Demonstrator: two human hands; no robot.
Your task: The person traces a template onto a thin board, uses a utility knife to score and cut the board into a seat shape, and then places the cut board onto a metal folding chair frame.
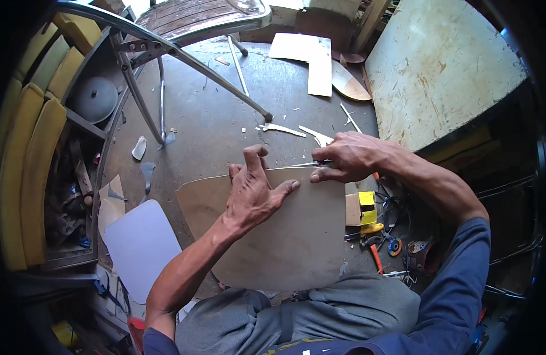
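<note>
A thin grey-brown board [285,236] with rounded corners stands tilted against my lap. Its top edge curves away from me. My left hand [252,192] grips that edge, with the thumb on the near face and some fingers behind it. At the edge's right part, my right hand [344,157] is closed round a slim metal tool, like a blade [305,164], that lies along the edge. The tool's handle is mostly hidden in the fist, so its exact kind is unclear. Pale offcut strips [315,135] lie on the floor just beyond.
A metal-framed folding chair [202,62] stands ahead. A white panel [143,245] lies at left, near a rack of yellow cushions [39,136]. At right are a hammer [375,255], a yellow box [366,208] and a worn pale tabletop [445,65]. White board pieces [318,74] lie farther off.
</note>
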